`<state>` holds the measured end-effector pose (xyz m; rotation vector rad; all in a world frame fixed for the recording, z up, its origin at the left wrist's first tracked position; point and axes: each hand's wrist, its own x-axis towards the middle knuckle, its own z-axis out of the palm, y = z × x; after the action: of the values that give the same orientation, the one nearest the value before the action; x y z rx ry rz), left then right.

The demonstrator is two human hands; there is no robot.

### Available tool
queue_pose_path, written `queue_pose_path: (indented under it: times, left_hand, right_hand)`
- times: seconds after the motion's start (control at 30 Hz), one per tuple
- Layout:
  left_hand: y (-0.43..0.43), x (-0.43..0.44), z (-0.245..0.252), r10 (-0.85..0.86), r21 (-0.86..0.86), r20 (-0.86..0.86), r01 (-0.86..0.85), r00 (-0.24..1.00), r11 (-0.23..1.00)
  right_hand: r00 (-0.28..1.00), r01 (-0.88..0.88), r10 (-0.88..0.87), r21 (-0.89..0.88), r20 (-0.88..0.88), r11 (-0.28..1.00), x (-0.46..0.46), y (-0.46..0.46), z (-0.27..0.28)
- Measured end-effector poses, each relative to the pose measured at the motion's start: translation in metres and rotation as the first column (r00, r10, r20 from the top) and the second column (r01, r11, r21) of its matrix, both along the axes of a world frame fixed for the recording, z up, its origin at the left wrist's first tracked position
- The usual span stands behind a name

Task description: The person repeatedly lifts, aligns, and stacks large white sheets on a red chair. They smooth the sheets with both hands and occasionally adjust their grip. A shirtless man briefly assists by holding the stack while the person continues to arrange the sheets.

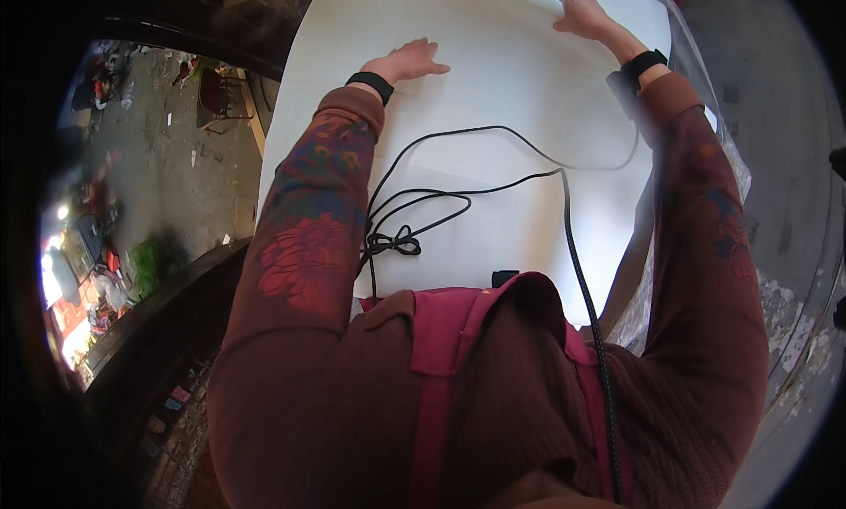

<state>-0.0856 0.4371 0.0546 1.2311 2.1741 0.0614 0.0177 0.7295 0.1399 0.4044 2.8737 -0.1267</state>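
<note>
A large white sheet (489, 99), like paper or thin card, spreads out before me. My left hand (406, 59) lies palm down over it, fingers apart and holding nothing. Farther up and to the right, my right hand (581, 16) has its fingers closed on a raised fold or edge of the sheet. Exactly how the fingers grip it is hard to see. Black bands circle both wrists; a dark device (621, 96) sits by the right one. Across the near part of the sheet trails a thin black cable (462, 135), with a tied bundle (393, 241) at the left.
Clear plastic film (700, 53) borders the sheet on the right. A thicker braided cable (581, 264) hangs in front of my chest. To the left, a chair (215, 92) stands on a littered concrete floor (205, 158), with a green heap (149, 264) nearer.
</note>
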Motion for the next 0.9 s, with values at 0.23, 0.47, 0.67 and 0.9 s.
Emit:
queue_pose_path:
  times: [0.23,0.47,0.67,0.9]
  left_hand:
    - [-0.148,0.14,0.06,-0.091,0.067,0.491,0.066,0.867,0.996]
    - [-0.25,0.285,0.108,-0.215,0.225,0.816,0.047,0.537,0.973]
    - [-0.31,0.322,0.192,-0.29,0.417,0.654,-0.013,0.698,0.909]
    - [-0.371,0.356,0.276,-0.066,0.259,0.51,-0.08,0.858,0.963]
  right_hand:
    - [0.997,0.011,-0.014,-0.034,-0.079,0.999,0.098,-0.102,0.068]
    - [0.994,-0.056,0.052,-0.044,-0.092,0.997,0.199,-0.194,0.113]
    - [0.976,-0.139,0.137,-0.001,-0.168,0.99,0.293,-0.276,0.084]
    - [0.965,-0.248,0.251,0.044,-0.071,0.968,0.372,-0.401,-0.044]
